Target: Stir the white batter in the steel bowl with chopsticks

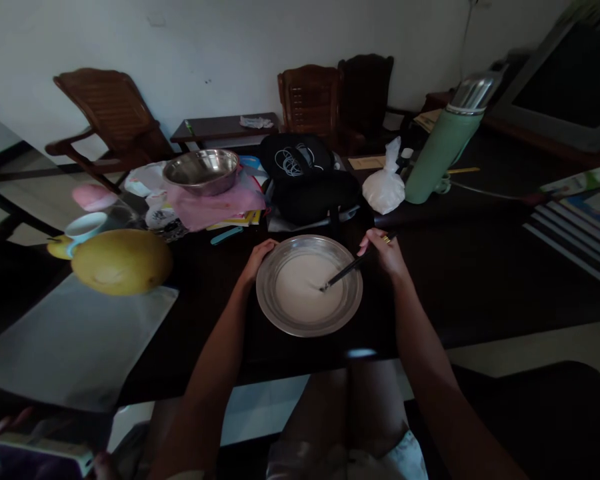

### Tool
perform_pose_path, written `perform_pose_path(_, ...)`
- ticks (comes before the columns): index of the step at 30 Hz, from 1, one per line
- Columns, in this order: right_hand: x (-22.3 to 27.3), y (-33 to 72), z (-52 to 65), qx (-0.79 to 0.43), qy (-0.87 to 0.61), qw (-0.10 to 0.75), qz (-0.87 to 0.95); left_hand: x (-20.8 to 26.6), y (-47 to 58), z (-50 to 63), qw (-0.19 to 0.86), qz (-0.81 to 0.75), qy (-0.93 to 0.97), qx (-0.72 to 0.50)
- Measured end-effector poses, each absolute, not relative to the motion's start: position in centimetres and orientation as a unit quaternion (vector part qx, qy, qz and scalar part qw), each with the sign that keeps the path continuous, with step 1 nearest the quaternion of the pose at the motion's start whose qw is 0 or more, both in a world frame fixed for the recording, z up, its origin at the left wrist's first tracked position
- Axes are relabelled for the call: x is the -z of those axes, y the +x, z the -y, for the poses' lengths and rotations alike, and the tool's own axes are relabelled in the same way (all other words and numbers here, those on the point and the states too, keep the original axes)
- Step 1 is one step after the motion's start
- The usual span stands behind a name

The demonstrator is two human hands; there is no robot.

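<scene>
A shallow metal basin (280, 319) holding a pale white batter (305, 290) sits on the dark table (480, 280) in front of me. My left hand (257, 257) grips the basin's left rim. My right hand (386, 250) holds dark chopsticks (344, 271) whose tips dip into the batter near its middle.
Behind the basin lie a black bag (305, 180), a tied white plastic bag (384, 183) and a green thermos (443, 143). At left are a steel bowl (201, 170) on pink cloth, a large yellow fruit (123, 261), a cup (84, 228) and a pale mat (75, 340). Wooden chairs (310, 100) stand behind.
</scene>
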State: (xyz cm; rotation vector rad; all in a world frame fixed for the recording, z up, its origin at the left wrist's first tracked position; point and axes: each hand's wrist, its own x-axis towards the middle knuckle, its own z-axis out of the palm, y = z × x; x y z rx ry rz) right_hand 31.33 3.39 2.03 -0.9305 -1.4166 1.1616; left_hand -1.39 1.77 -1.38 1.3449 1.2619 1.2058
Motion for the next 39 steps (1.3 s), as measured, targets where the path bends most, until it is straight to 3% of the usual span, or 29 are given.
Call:
perform_pose_path(5,-2.2,30.1,-3.0,-0.503,-0.341,0.442,0.659,1.6,-1.4,-1.9,0.452,-0.513,0.543,-0.488)
perform_pose_path(10,-2.1,31.0,-3.4,-0.472,-0.389,0.533,0.585,1.9,-1.5,-2.0,0.44,-0.517,0.544,-0.493)
perform_pose_path(17,-1.8,30.4,-3.2,-0.5,-0.341,0.463,0.647,1.6,-1.4,-1.8,0.436,-0.518,0.552,-0.486)
perform_pose_path(23,-1.7,31.6,-3.8,-0.456,-0.385,0.549,0.585,1.4,-1.1,-1.7,0.437,-0.518,0.551,-0.487)
perform_pose_path(29,-1.9,30.3,-3.2,-0.491,-0.347,0.447,0.662,1.2,-1.2,-1.6,0.441,-0.521,0.553,-0.478)
perform_pose_path(35,-1.9,31.4,-3.6,-0.467,-0.397,0.527,0.588,1.5,-1.2,-1.3,0.438,-0.519,0.542,-0.494)
perform_pose_path(39,-2.0,30.5,-3.1,-0.503,-0.366,0.454,0.638,1.6,-1.3,-0.9,0.434,-0.537,0.517,-0.506)
